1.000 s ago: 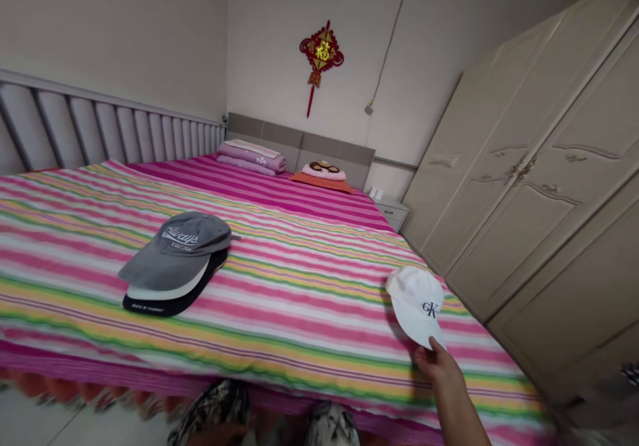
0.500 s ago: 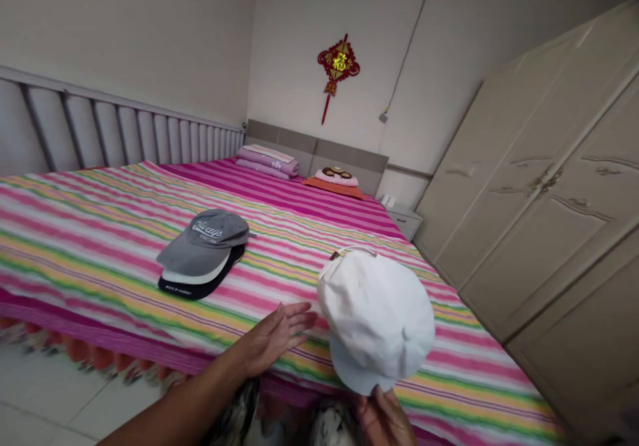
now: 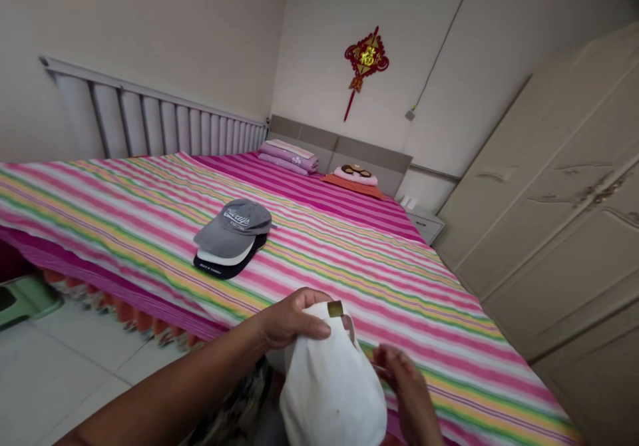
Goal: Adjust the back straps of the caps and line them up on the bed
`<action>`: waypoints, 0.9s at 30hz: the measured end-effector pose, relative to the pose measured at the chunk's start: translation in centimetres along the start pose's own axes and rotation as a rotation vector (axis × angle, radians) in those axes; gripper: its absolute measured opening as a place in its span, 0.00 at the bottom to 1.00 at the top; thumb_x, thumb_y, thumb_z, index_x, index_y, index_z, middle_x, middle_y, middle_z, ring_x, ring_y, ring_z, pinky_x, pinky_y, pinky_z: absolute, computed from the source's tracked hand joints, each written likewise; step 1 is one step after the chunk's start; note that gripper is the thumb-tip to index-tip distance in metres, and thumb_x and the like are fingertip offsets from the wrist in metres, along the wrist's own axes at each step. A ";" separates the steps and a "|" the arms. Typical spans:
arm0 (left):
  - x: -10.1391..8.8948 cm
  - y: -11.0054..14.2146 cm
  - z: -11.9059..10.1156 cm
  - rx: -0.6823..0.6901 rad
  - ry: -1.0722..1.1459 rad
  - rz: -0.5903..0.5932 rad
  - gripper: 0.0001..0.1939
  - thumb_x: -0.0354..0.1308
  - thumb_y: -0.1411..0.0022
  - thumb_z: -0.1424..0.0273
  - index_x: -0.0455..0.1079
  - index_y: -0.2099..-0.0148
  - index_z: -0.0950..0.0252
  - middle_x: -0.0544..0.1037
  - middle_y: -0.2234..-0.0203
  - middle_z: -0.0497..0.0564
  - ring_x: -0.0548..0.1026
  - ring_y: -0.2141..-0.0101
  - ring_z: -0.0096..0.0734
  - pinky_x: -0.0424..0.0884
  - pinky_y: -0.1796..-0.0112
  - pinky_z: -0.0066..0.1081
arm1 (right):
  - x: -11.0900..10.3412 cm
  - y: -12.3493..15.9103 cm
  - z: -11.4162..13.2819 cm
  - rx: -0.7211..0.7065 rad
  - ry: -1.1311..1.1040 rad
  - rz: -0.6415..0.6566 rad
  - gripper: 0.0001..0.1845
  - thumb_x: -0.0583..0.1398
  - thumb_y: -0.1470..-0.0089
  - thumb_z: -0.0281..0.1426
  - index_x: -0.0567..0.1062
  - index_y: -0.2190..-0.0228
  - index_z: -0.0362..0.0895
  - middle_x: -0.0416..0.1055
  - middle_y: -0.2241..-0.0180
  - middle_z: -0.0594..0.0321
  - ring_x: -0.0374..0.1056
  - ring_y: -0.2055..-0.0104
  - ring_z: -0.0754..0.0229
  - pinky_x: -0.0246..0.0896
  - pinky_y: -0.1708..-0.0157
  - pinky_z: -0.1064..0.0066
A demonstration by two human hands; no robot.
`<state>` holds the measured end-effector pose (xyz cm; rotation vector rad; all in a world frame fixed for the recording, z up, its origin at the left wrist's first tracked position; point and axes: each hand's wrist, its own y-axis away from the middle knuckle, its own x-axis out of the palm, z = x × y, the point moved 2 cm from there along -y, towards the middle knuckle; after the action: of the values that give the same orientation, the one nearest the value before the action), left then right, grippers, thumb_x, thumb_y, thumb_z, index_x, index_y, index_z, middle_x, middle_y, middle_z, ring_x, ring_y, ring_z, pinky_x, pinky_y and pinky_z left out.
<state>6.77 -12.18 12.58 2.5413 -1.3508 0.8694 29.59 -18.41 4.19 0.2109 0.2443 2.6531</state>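
A white cap [image 3: 337, 386] is held above the near edge of the bed, its crown towards me and its back strap opening with a brass-coloured buckle [image 3: 335, 309] at the top. My left hand [image 3: 299, 319] grips the cap beside that buckle, thumb on the outside of the fabric. At the cap's right side, the fingers of my right hand [image 3: 402, 379] are pinched at a thin pale strip that looks like the strap's end. Farther left on the bed lies a stack of caps: a grey cap [image 3: 234, 226] on top, a white brim [image 3: 224, 254] and a black brim [image 3: 219, 269] beneath.
A striped sheet [image 3: 150, 213] covers the bed. Folded purple bedding [image 3: 288, 156] and a pink pillow [image 3: 355, 175] lie by the headboard. A wardrobe [image 3: 564, 233] stands on the right, a radiator [image 3: 164, 120] along the left wall, and a green stool [image 3: 30, 299] low left.
My left hand has gone from open beside the white cap to gripping it. The cap has turned and come lower and nearer. My right hand has moved from the brim to the strap side.
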 end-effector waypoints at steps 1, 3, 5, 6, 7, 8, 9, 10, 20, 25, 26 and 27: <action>0.1 0.1 0.1 -0.023 -0.015 0.025 0.18 0.65 0.61 0.73 0.72 0.64 0.73 0.76 0.75 0.54 0.73 0.75 0.30 0.67 0.73 0.26 | 0.4 0.4 1.7 -0.108 0.051 -0.004 0.14 0.62 0.57 0.41 0.73 0.71 0.44 0.73 0.68 0.62 0.67 0.62 0.57 0.62 0.63 0.68; 0.1 0.3 0.3 -0.067 -0.035 0.065 0.19 0.65 0.61 0.73 0.72 0.62 0.72 0.77 0.72 0.55 0.74 0.73 0.31 0.67 0.72 0.26 | 2.0 1.7 5.0 -0.291 0.165 0.121 0.16 0.59 0.55 0.43 0.74 0.69 0.44 0.74 0.66 0.59 0.67 0.61 0.56 0.60 0.60 0.66; 0.1 0.4 0.6 -0.102 -0.049 0.077 0.20 0.65 0.61 0.74 0.72 0.61 0.71 0.76 0.72 0.54 0.73 0.74 0.29 0.66 0.72 0.24 | 4.2 3.4 7.5 -0.416 0.270 0.313 0.17 0.59 0.55 0.41 0.74 0.64 0.44 0.72 0.60 0.56 0.65 0.56 0.53 0.58 0.57 0.65; 0.1 0.5 0.7 -0.117 -0.050 0.085 0.21 0.65 0.62 0.74 0.71 0.61 0.70 0.76 0.72 0.53 0.73 0.74 0.27 0.66 0.73 0.23 | 5.3 4.2 8.3 -0.467 0.314 0.401 0.19 0.60 0.55 0.40 0.73 0.61 0.45 0.71 0.58 0.55 0.64 0.54 0.52 0.58 0.56 0.65; 0.1 0.6 0.7 -0.132 -0.045 0.098 0.23 0.66 0.63 0.74 0.71 0.60 0.70 0.76 0.72 0.52 0.72 0.74 0.27 0.66 0.73 0.23 | 6.3 4.8 8.7 -0.489 0.344 0.473 0.20 0.60 0.55 0.39 0.72 0.59 0.45 0.71 0.57 0.55 0.64 0.54 0.52 0.58 0.56 0.64; 0.0 0.7 0.7 -0.146 -0.033 0.118 0.24 0.66 0.63 0.73 0.70 0.59 0.70 0.76 0.72 0.52 0.72 0.74 0.26 0.66 0.72 0.23 | 7.1 5.2 8.8 -0.498 0.374 0.517 0.19 0.60 0.54 0.38 0.72 0.59 0.45 0.71 0.58 0.55 0.65 0.56 0.52 0.58 0.57 0.64; 0.0 0.8 0.7 -0.156 -0.014 0.144 0.26 0.66 0.64 0.73 0.70 0.58 0.70 0.76 0.71 0.52 0.72 0.74 0.27 0.66 0.71 0.24 | 7.7 5.5 8.6 -0.493 0.386 0.535 0.18 0.60 0.54 0.37 0.72 0.59 0.45 0.72 0.59 0.56 0.66 0.58 0.53 0.59 0.59 0.64; -0.1 1.0 0.6 -0.167 0.011 0.178 0.28 0.66 0.65 0.73 0.70 0.57 0.70 0.76 0.70 0.53 0.73 0.72 0.28 0.66 0.70 0.25 | 8.0 5.6 8.3 -0.474 0.377 0.537 0.17 0.60 0.54 0.37 0.72 0.60 0.45 0.73 0.62 0.56 0.66 0.61 0.54 0.60 0.62 0.65; -0.7 1.0 1.1 -0.194 0.013 0.059 0.16 0.61 0.54 0.69 0.72 0.62 0.72 0.76 0.73 0.55 0.72 0.75 0.28 0.65 0.71 0.26 | 8.8 5.8 7.0 -0.127 -0.099 0.506 0.16 0.67 0.65 0.34 0.72 0.71 0.42 0.71 0.77 0.63 0.63 0.79 0.64 0.57 0.80 0.74; -0.5 0.2 1.0 -0.148 -0.193 -0.043 0.13 0.61 0.52 0.65 0.71 0.67 0.71 0.72 0.78 0.49 0.66 0.81 0.18 0.59 0.79 0.20 | 8.7 5.7 7.0 -0.187 -0.055 0.502 0.14 0.65 0.61 0.34 0.71 0.70 0.42 0.68 0.78 0.65 0.61 0.79 0.65 0.57 0.79 0.74; -0.3 0.1 0.8 -0.144 -0.230 -0.039 0.14 0.61 0.52 0.64 0.70 0.67 0.71 0.71 0.79 0.48 0.65 0.82 0.18 0.58 0.79 0.19 | 8.7 5.7 6.9 -0.196 -0.040 0.493 0.14 0.65 0.61 0.35 0.71 0.70 0.42 0.68 0.78 0.65 0.61 0.78 0.65 0.57 0.78 0.74; -0.2 0.1 0.6 -0.144 -0.264 -0.030 0.14 0.61 0.52 0.63 0.70 0.68 0.71 0.70 0.79 0.47 0.64 0.82 0.17 0.57 0.79 0.19 | 8.6 5.7 6.9 -0.205 -0.028 0.487 0.14 0.65 0.60 0.35 0.70 0.71 0.42 0.67 0.78 0.65 0.61 0.78 0.65 0.57 0.78 0.75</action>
<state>6.87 -12.28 11.95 2.6242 -1.3825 0.4244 20.83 -18.51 12.97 0.2675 -0.1057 3.1264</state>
